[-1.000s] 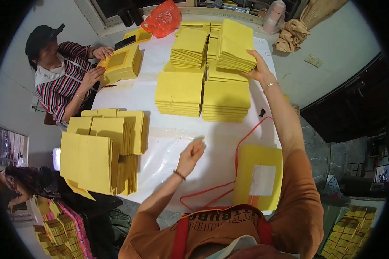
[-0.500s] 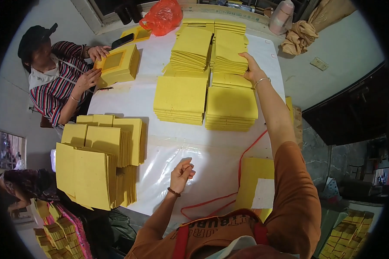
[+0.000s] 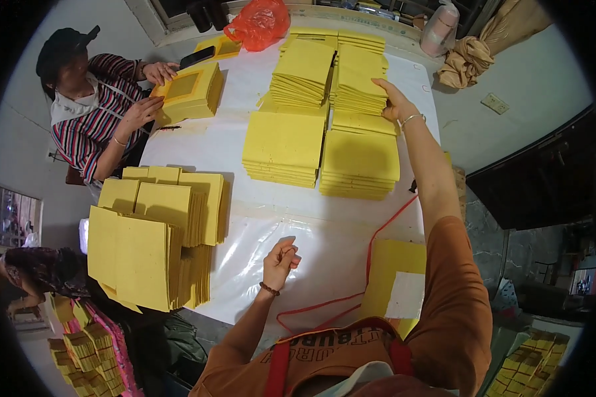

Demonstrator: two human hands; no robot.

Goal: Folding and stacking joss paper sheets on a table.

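Note:
At the far right of the table, my right hand [image 3: 396,104] reaches out to a stack of yellow paper sheets [image 3: 361,73], its fingers and thumb closed on the stack's right edge. Nearer to me are two more yellow stacks, one on the left [image 3: 283,142] and one on the right [image 3: 360,159]. Another far stack [image 3: 302,66] stands just left of the one I hold. My left hand [image 3: 282,259] hovers over the white table cover [image 3: 245,225], fingers curled in, with nothing visible in them.
Tall yellow bundles [image 3: 136,258] fill the table's left side. A co-worker's hands [image 3: 149,99] rest on a yellow stack [image 3: 198,99] at the far left, near a phone [image 3: 197,56] and a red plastic bag [image 3: 257,25]. Red string [image 3: 371,248] lies by a yellow sheet pile [image 3: 377,278].
My view has shifted slightly, moving the table's far things a little to the right. My right hand stays at the same stack; my left hand keeps its curled pose.

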